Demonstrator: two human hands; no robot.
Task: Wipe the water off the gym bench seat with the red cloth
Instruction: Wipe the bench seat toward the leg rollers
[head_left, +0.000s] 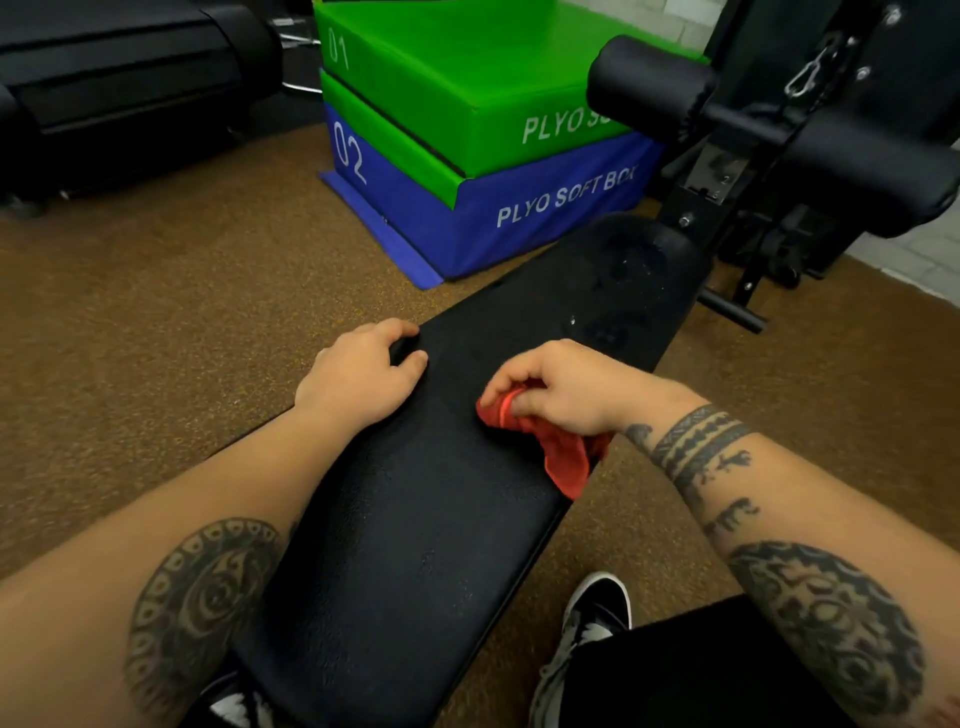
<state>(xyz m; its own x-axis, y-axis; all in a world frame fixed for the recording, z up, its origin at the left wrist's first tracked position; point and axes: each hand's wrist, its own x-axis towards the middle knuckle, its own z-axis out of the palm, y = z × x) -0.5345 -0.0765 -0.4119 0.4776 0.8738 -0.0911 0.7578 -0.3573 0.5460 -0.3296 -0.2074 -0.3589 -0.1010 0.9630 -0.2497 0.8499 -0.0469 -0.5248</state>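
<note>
A brown speckled floor (156, 322) lay under the black gym bench seat (415, 545), which ran away from the person toward a stacked green box (457, 88) and blue box (519, 228). The left hand (363, 374) rested on the seat's left edge, fingers curled round the edge and gripping it. The right hand (566, 389) was clenched round the bunched red cloth (561, 452), pressing it to the seat near the right edge, with a loose end trailing over that side. Small water droplets (574, 319) glinted on the seat just beyond the hands.
</note>
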